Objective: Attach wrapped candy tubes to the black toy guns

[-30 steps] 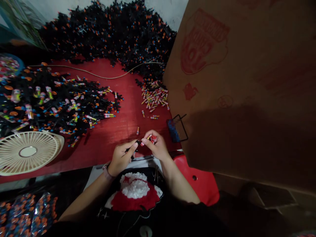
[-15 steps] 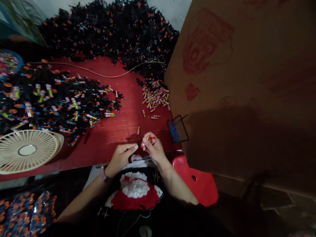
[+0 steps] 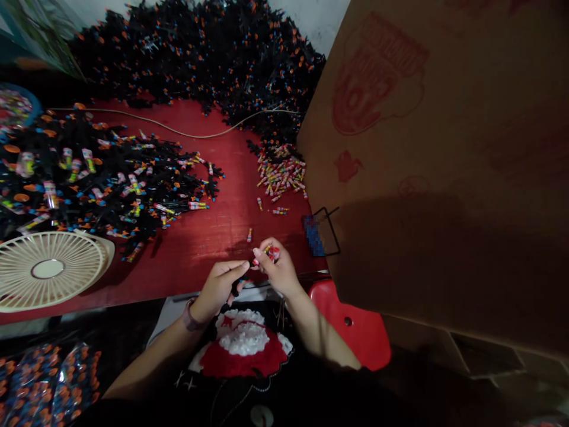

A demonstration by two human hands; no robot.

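Note:
Near the front edge of the red table, my left hand (image 3: 216, 286) pinches a small black plastic toy (image 3: 236, 287) with a bit of blue on it; the fingers cover much of it. Close by on the right, my right hand (image 3: 281, 270) is closed around several small red, white and yellow wrapped tubes (image 3: 273, 253). The fingertips of both hands nearly meet at the toy's upper end, and whether a tube touches it I cannot tell. One loose tube (image 3: 249, 235) lies just beyond my hands. Farther back sits a pile of similar tubes (image 3: 282, 175).
Black toys with tubes attached form a heap (image 3: 133, 184) on the left; a bigger pile of black toys (image 3: 200, 53) lines the wall. A cream fan (image 3: 48, 270) stands front left. The large cardboard box (image 3: 427, 178) blocks the right, above a red stool (image 3: 360, 332).
Both hands stay nearly in place. The right fingertips shift slightly at the toy's end, and the left fingers turn the black toy a little. The view moves slightly.

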